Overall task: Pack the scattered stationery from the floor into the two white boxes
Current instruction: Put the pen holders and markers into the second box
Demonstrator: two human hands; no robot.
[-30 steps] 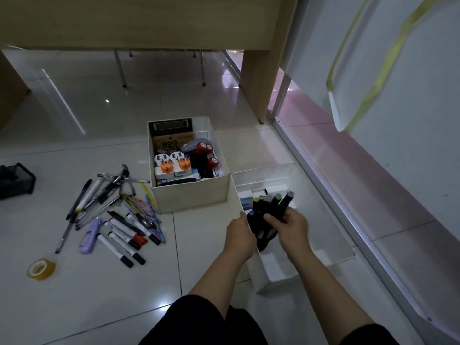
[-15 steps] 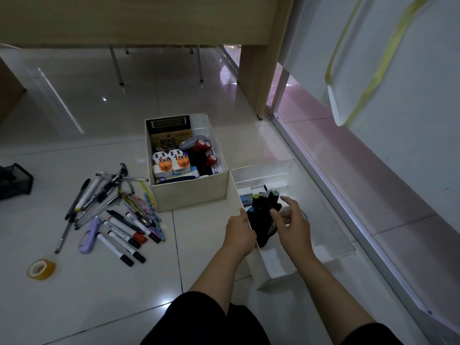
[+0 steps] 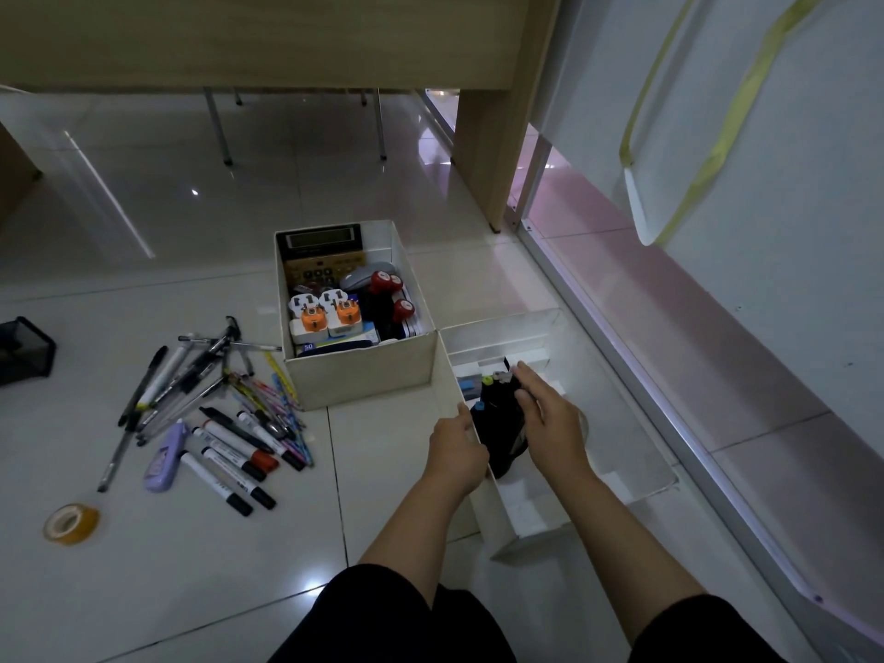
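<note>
The right hand (image 3: 550,413) lies loosely open on a bundle of black markers (image 3: 497,423) standing inside the near white box (image 3: 636,466), while the left hand (image 3: 457,445) pinches that box's wall. Markers are light, stiff and slick (they'll fan out), so grab mid-barrel. Loose pens (image 3: 215,399) remain on the floor; plenty of room left.

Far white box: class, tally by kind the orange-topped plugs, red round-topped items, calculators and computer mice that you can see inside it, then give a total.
Orange-topped plugs: 2
Red round-topped items: 3
Calculator: 1
Grey mouse: 1
Total: 7
</note>
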